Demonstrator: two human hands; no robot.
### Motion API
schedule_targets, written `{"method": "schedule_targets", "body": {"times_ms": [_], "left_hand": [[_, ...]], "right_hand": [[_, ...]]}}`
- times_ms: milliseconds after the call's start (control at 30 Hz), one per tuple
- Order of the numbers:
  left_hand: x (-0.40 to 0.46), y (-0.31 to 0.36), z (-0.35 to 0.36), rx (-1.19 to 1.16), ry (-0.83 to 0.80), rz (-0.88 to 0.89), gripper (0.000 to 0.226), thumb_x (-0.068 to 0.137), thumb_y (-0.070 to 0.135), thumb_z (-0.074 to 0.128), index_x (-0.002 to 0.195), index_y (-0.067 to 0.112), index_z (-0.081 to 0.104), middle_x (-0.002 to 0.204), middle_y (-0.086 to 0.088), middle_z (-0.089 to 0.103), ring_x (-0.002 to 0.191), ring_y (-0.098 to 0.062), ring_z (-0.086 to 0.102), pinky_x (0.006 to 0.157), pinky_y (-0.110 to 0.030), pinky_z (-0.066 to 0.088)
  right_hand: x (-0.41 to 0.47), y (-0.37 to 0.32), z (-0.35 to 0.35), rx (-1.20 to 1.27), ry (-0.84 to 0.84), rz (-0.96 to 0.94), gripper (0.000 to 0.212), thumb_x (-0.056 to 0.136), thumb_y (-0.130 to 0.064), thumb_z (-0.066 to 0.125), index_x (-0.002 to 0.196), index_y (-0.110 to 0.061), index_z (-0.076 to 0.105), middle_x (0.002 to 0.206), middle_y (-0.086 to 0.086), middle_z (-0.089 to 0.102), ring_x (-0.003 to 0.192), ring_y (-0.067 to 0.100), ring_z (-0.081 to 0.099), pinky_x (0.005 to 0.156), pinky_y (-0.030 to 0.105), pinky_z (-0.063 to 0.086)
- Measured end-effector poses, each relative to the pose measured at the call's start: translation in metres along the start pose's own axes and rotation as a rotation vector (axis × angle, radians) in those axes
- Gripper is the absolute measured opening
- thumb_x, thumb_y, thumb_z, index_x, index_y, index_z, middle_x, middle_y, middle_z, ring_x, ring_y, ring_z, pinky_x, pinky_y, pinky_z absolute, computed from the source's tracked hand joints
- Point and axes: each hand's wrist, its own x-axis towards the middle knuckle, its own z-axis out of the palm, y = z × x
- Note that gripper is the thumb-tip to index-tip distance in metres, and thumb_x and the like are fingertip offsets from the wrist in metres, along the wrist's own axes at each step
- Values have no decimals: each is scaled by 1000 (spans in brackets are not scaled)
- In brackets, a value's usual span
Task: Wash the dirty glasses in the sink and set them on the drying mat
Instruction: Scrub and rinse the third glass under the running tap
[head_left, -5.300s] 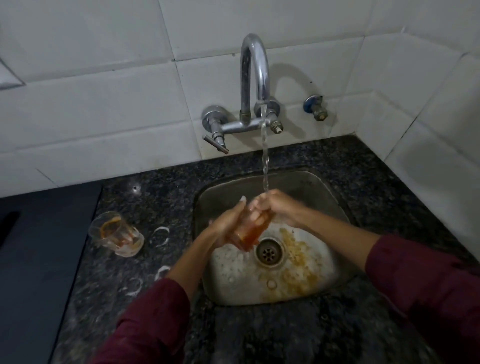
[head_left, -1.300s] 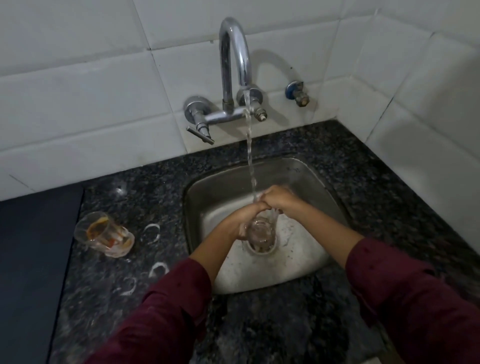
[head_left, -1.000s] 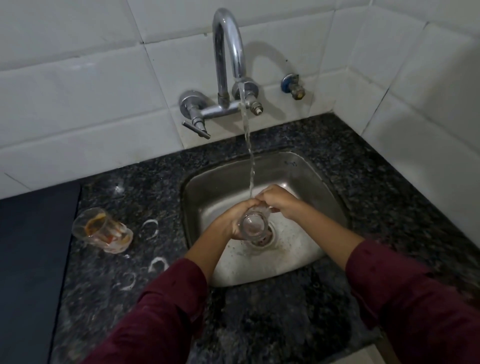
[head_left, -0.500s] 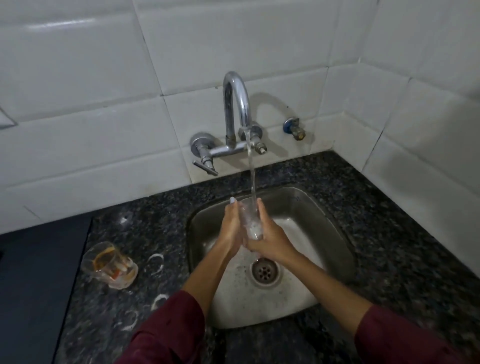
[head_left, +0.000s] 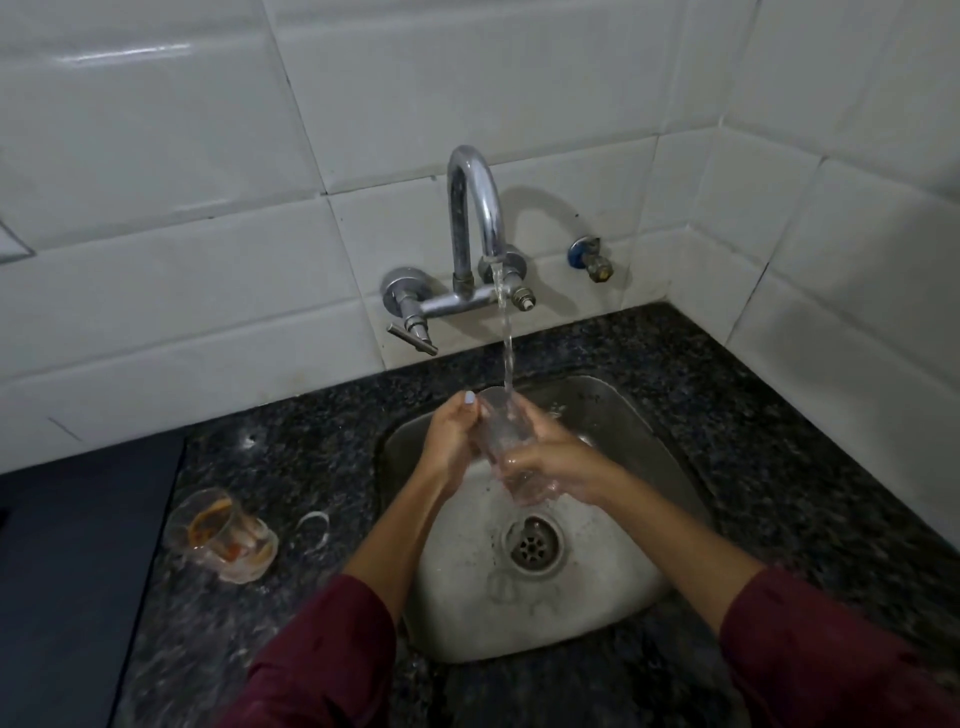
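A clear glass (head_left: 506, 441) is held above the steel sink (head_left: 644, 415), mouth up and tilted away from me, under the running water (head_left: 506, 343) from the chrome tap (head_left: 475, 208). My left hand (head_left: 449, 441) grips its left side near the rim. My right hand (head_left: 558, 465) wraps its lower part and base. A second glass (head_left: 221, 535), stained orange inside, stands on the dark granite counter (head_left: 311, 457) left of the sink. A dark mat (head_left: 72, 545) lies at the far left.
White tiled walls meet in a corner at the back right. A small valve (head_left: 592, 260) sticks out of the wall right of the tap. Wet ring marks (head_left: 311, 527) lie on the counter beside the stained glass. The drain (head_left: 532, 543) sits mid-sink.
The orange residue has washed out of the glass and the sink. The glass went from mouth-down near the drain to upright under the stream. The stained glass has not moved.
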Motion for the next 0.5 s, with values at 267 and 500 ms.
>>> {"method": "schedule_targets", "body": {"times_ms": [267,500], "left_hand": [[-4,6,1,-157,-14,21,32,101,13,39,72,10,52,65,-2,60,61,-12,56,64,-26,48],[4,-3,9,177,41,-13,30,100,28,47,75,15,57,77,-7,59,74,-20,56,72,-35,46]], "right_hand": [[2,6,-1,42,-58,-65,112,65,-7,75,143,-53,8,118,10,60,80,31,68,62,38,55],[5,11,-3,-685,147,-99,117,64,-25,73,143,-50,-9,117,13,60,92,34,65,70,38,51]]}}
